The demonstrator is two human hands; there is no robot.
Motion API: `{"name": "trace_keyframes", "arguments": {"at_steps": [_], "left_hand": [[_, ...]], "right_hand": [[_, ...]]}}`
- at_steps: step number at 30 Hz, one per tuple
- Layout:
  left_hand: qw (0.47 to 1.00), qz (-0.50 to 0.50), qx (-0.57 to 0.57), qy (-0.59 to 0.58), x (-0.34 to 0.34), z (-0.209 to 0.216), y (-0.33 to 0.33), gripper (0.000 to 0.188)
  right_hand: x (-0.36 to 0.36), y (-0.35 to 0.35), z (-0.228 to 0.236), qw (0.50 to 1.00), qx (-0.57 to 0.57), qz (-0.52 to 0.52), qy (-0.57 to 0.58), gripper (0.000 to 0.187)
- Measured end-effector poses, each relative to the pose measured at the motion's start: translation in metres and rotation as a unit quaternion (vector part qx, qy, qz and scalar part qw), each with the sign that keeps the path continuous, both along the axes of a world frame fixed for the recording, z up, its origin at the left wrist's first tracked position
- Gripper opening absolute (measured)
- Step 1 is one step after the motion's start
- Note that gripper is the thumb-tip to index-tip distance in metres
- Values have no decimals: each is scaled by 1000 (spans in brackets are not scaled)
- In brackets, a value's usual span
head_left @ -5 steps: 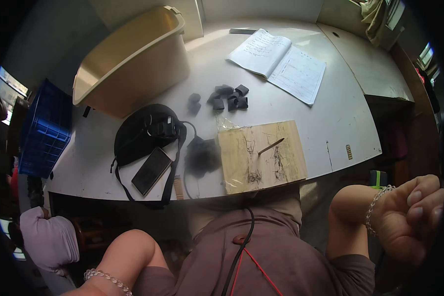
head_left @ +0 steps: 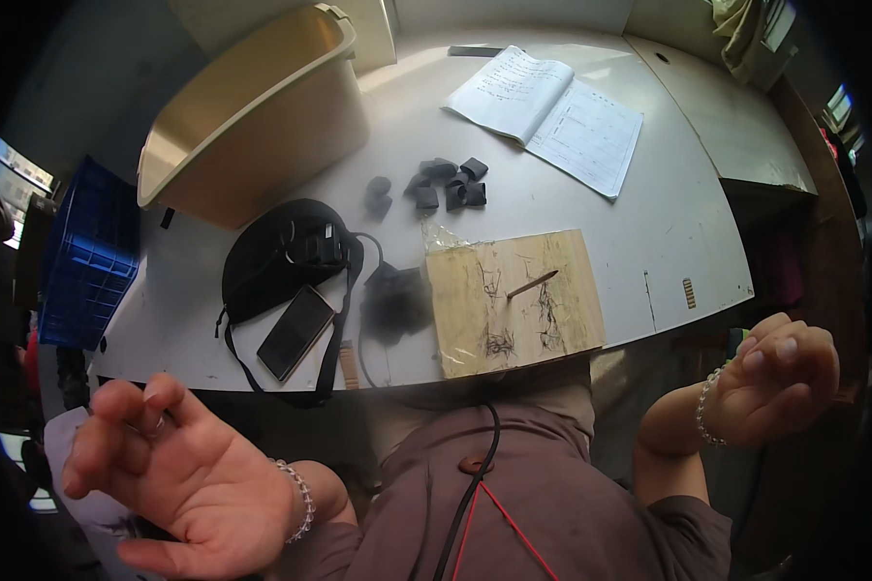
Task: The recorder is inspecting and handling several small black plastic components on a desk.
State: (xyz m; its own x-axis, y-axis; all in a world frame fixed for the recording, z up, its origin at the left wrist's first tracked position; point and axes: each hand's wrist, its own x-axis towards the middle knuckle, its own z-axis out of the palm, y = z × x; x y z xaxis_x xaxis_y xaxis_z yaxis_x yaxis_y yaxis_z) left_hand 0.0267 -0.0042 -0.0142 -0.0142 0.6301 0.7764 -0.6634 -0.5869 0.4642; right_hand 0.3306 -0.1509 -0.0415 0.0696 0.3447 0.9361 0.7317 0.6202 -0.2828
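Note:
My left hand [head_left: 189,479] is raised at the lower left, palm up, with its fingers spread and slightly bent and nothing in it. My right hand [head_left: 780,373] is held up at the right, beyond the table edge. Its fingers curl loosely and no object shows in them. Between the hands, at the table's front edge, a light wooden board [head_left: 465,310] wrapped in clear film carries dark scribbled marks. A brown pointed stick [head_left: 533,284], perhaps a pencil, rests on the board. Neither hand touches the board or the table.
Several small black pieces [head_left: 446,184] lie behind the board. To their left are a black pouch [head_left: 262,271], a phone [head_left: 295,332] and a beige tub [head_left: 271,136]. An open notebook [head_left: 552,116] lies farther back. A blue crate [head_left: 87,266] and a person's pale sleeve [head_left: 63,436] are at the left.
My left hand has risen into view from the lower edge. My right hand has moved a little up and to the left. The things on the table have stayed put.

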Motion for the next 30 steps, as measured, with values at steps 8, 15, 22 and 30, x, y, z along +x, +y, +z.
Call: {"name": "trace_keyframes", "arguments": {"at_steps": [8, 15, 22, 30], "left_hand": [[786, 144, -14, 601, 49, -119, 55, 22], [688, 195, 26, 698, 51, -195, 57, 40], [655, 217, 61, 721, 59, -206, 71, 27], [853, 108, 25, 509, 69, -154, 37, 29]], "right_hand": [[-55, 25, -96, 849, -423, 214, 233, 18], [-86, 33, -132, 786, -530, 270, 172, 15], [-90, 47, -136, 803, -512, 252, 169, 14], [-97, 49, -126, 737, -462, 178, 460, 18]]}}
